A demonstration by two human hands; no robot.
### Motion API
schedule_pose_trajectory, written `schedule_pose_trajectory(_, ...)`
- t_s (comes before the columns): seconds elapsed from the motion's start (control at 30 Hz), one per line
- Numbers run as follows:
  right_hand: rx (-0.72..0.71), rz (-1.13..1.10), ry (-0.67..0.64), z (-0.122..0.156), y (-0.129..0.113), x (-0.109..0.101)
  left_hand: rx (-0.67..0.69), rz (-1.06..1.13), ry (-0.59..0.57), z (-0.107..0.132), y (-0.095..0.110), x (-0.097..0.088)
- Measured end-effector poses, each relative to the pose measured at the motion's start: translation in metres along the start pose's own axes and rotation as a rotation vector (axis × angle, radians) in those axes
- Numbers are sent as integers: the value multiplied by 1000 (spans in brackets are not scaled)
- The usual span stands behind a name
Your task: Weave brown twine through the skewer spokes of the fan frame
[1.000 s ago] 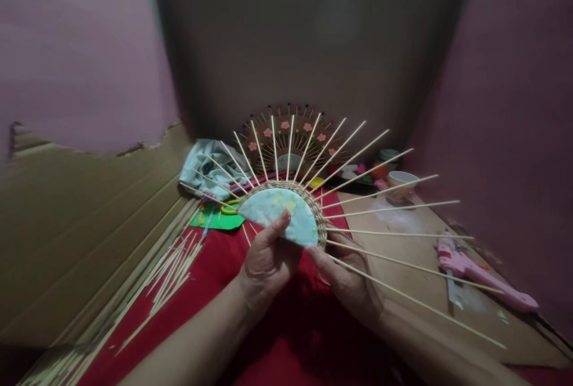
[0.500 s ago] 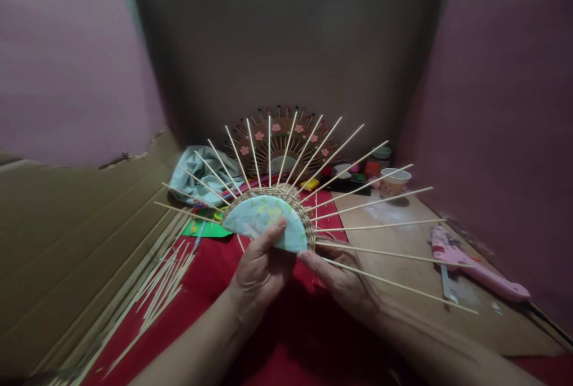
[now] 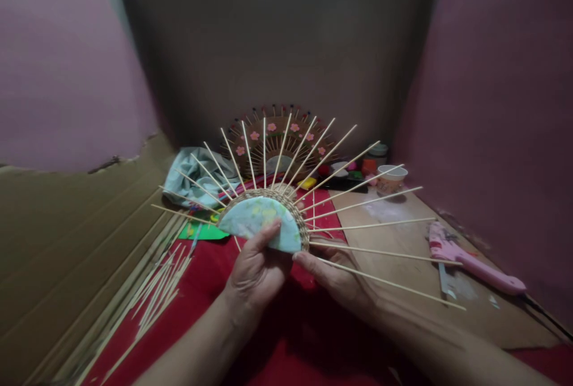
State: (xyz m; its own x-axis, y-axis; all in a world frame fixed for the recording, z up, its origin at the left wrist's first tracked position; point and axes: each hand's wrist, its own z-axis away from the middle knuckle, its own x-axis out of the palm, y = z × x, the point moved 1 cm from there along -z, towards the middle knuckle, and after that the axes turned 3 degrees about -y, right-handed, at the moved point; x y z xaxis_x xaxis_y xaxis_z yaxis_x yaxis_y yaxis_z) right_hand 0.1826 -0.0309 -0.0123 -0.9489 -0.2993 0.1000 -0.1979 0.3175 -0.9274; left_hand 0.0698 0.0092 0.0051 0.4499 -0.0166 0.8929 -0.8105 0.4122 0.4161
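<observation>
Between my hands is a half-round fan (image 3: 250, 219) with a pale blue patterned face, a braided cord along its curved edge, and several thin wooden sticks fanning outward. My left hand (image 3: 259, 266) grips it from below, thumb pressed on the blue face and fingers behind. At the lower right corner, my right hand (image 3: 333, 269) pinches the braided edge near the lowest stick, its thumb in front and its other fingers partly hidden behind the sticks.
A larger flowered fan (image 3: 280, 135) stands at the back. Right lie a pink glue gun (image 3: 474, 263) and a paper cup (image 3: 391, 180). Loose sticks (image 3: 156, 290) rest on red cloth (image 3: 201, 290) at left, near a light blue cloth (image 3: 197, 171) and green sheet (image 3: 203, 231).
The whole view has shifted slightly, so the fan and both hands appear a little further left. The grip of both hands looks the same.
</observation>
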Motion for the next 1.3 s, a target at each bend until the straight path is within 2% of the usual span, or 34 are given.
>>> schedule_pose_trajectory(0.1,1,45,-1,0,-1,-1,-12,-14,-33,-1,0,1)
schedule_pose_trajectory(0.23,-27,204,-6,-2,-2,-10,13,13,-21,-1,3,3)
schedule_pose_trajectory(0.37,31,201,88,-7,-1,-29,37,35,-44,-5,9,0)
schedule_pose_trajectory(0.47,117,127,199,-11,-4,-43,74,32,-27,-9,15,-4)
schedule_pose_trajectory(0.53,123,112,288,-12,-10,-52,74,29,-43,-10,17,-6)
schedule_pose_trajectory(0.7,141,174,325,-11,-26,-66,71,32,-97,-13,22,-6)
schedule_pose_trajectory(0.77,132,117,314,-12,-26,-73,82,37,-84,-13,24,-5)
schedule_pose_trajectory(1.03,-21,-373,259,-20,-23,-98,118,50,-50,-12,33,0)
schedule_pose_trajectory(1.17,-18,-436,272,-18,-26,-100,125,42,-28,-12,33,1)
schedule_pose_trajectory(1.3,-28,-385,286,-17,-31,-98,135,31,-20,-13,34,-1)
